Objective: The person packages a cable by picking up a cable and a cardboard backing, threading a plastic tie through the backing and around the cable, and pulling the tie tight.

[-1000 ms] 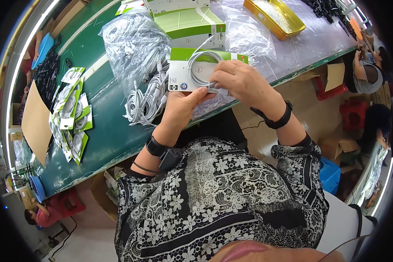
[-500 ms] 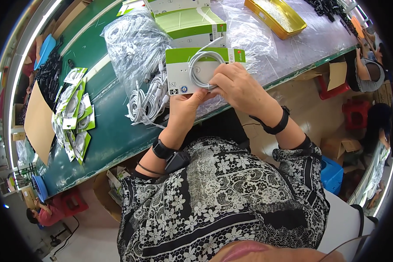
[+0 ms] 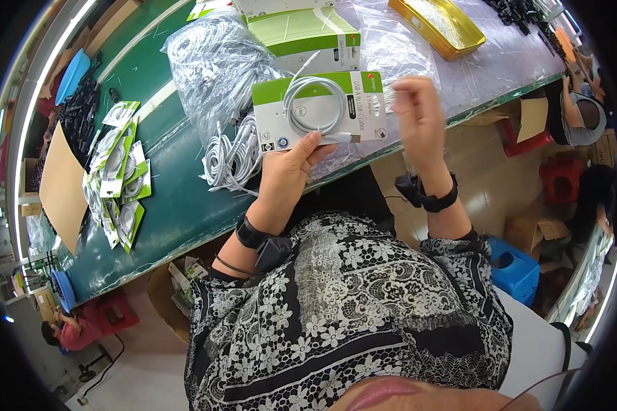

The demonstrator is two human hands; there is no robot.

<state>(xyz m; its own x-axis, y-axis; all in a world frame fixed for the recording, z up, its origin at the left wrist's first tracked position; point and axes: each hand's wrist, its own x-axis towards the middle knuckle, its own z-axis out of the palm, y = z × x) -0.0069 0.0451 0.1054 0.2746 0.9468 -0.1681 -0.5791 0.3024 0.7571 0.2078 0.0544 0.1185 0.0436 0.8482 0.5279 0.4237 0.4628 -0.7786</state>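
My left hand (image 3: 289, 166) grips the lower edge of a white and green packaging card (image 3: 271, 116), its thumb pressing on a coiled white USB cable (image 3: 340, 104). The coil lies flat against the card's face. One plug end sticks up past the top edge, and the other lies near the bottom edge. To the right of the card, apart from it, my right hand (image 3: 421, 123) hangs over the table's front edge. Its fingers are bent and smeared by motion. White thin ties (image 3: 391, 98) lie on the table just left of those fingers.
Behind the card stand a stack of green cards (image 3: 295, 35) and a clear bag of cables (image 3: 216, 58). Loose cable coils (image 3: 226, 161) lie left of my left hand, carded cables (image 3: 120, 171) farther left. A yellow tray (image 3: 459, 44) sits at the back right.
My right hand has left the cable and moved right, away from the card. The cable coil and its lower plug are now uncovered. My left hand still holds the card.
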